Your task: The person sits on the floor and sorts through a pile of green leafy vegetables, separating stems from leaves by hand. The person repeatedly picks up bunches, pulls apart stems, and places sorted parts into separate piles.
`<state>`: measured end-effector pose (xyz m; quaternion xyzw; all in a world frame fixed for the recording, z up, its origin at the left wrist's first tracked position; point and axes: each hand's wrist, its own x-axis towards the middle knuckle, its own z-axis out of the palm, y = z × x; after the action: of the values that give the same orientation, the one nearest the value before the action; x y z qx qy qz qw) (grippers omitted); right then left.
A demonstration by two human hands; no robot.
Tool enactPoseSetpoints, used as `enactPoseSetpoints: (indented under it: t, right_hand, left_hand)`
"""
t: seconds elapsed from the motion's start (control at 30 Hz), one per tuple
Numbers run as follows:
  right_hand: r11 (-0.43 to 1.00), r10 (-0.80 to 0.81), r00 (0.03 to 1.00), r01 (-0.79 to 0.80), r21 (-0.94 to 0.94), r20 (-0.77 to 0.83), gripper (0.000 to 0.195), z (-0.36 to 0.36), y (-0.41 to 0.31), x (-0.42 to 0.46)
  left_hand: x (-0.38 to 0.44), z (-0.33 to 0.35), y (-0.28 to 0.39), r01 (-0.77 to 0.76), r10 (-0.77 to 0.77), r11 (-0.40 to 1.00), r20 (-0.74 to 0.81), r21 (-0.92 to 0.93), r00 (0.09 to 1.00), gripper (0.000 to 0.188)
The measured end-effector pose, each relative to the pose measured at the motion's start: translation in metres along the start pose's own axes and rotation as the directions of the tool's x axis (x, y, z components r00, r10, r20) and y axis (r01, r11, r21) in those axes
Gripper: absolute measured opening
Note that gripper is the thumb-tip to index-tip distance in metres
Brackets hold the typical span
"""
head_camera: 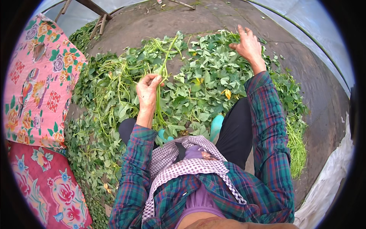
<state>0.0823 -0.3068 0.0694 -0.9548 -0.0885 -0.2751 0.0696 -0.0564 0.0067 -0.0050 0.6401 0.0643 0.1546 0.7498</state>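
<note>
My left hand grips a small bunch of green leafy vine stems between thumb and fingers. The stem ends point up and away from me, while the leafy ends hang down in front of my apron. Out at the far right, my right hand is spread over the top edge of a heap of cut leafy vines, fingers apart. Nothing shows in its grasp. Pale stripped-looking stems lie tangled on the left part of the heap. A yellowed leaf lies among the green ones.
Pink flowered cloth and red flowered cloth lie at the left. A wooden stool or bench stands at the upper left. Bundled green stems rest at the right, near white sheeting. Dark ground borders the heap.
</note>
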Motion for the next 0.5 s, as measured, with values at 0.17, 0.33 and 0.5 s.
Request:
enactPoseSetpoints:
  t: [0.17,0.33,0.5]
  right_hand:
    - [0.748,-0.200,0.958,0.014,0.663,0.206,0.059,-0.009,-0.071,-0.024]
    - [-0.057,-0.202,0.820,-0.555,0.830,0.535,0.026,0.015,-0.113,-0.069]
    - [0.033,-0.027,0.778,-0.627,0.779,0.627,0.021,0.025,-0.089,-0.066]
  left_hand:
    - [-0.008,0.009,-0.006,-0.020,0.020,1.000,0.035,0.024,0.999,0.017]
    - [-0.014,0.017,-0.007,-0.042,0.032,0.992,0.085,0.118,0.996,0.014]
    - [-0.013,0.003,-0.001,0.138,-0.194,0.951,0.186,0.278,0.963,0.013]
